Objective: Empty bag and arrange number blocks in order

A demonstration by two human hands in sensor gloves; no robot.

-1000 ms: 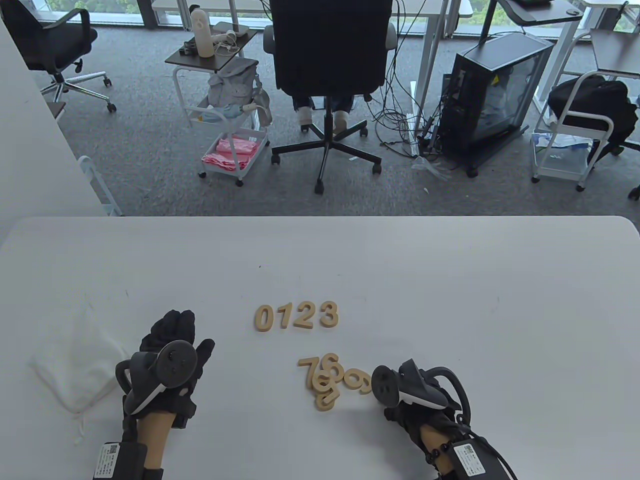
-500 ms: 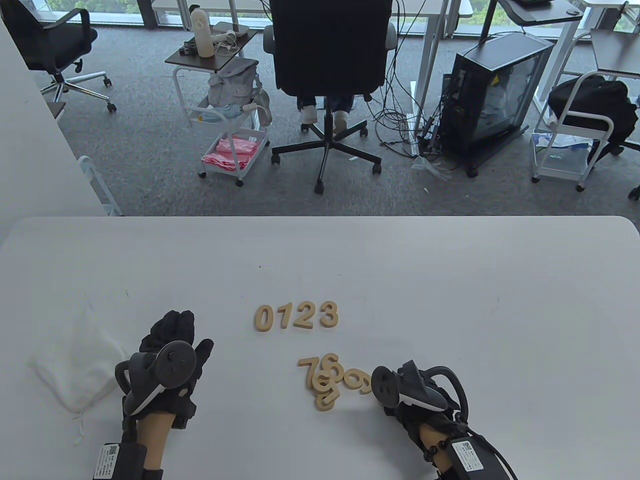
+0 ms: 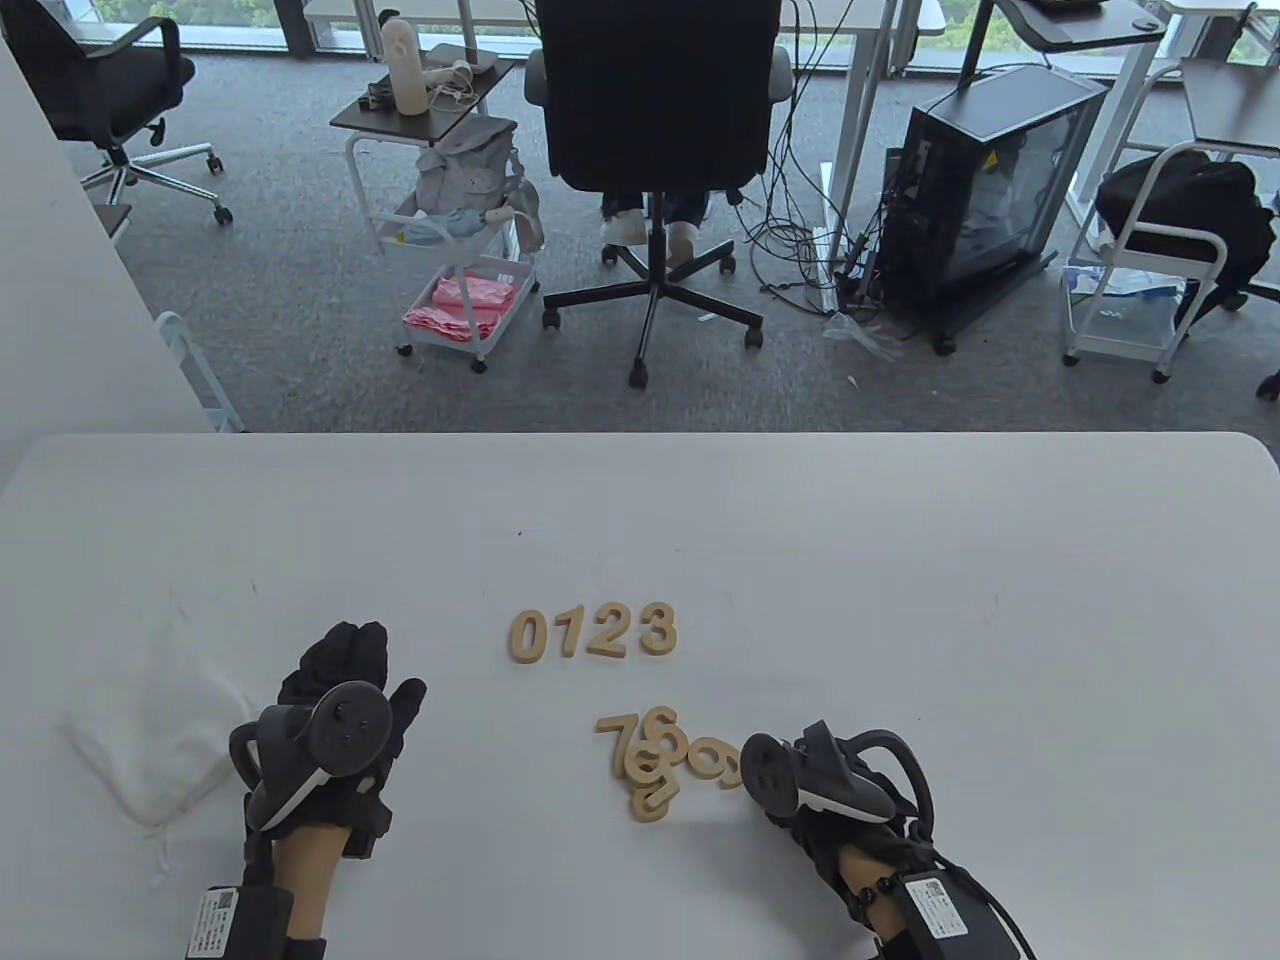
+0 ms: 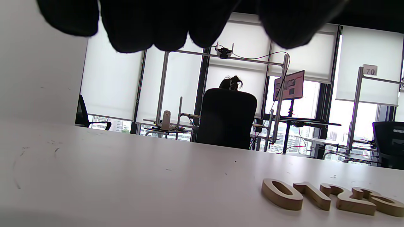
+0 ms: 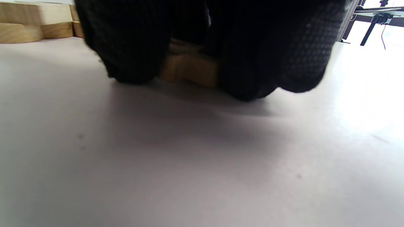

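Office floor with grey carpet, swivel chairs, carts and a computer tower lies beyond a white tabletop.

Landmark: row of four wooden number blocks reading 0, 1, 2, 3, lying flat and just beside one another; the left wrist view shows the same row low on the tabletop.

Item 1: loose cluster of number blocks, nearer the camera than the row and slightly to its right. A 7 sits at its left edge, a 9 at its right edge; the pieces in the middle overlap and are hard to read.

Item 2: white cloth bag, well to the left of the row and nearer the camera, lying limp and flat, a drawstring trailing from its near corner.

Item 3: left hand, between the bag and the row, nearer the camera than the row. Tracker on its back. Grip released: fingers stretched forward, holding nothing; in the left wrist view the fingertips hang clear of the tabletop.

Item 4: right hand, right of the cluster and nearer the camera than the row. Its fingertips press down on the tabletop on either side of one wooden block. Which number it is cannot be told. Grip closed around that block.
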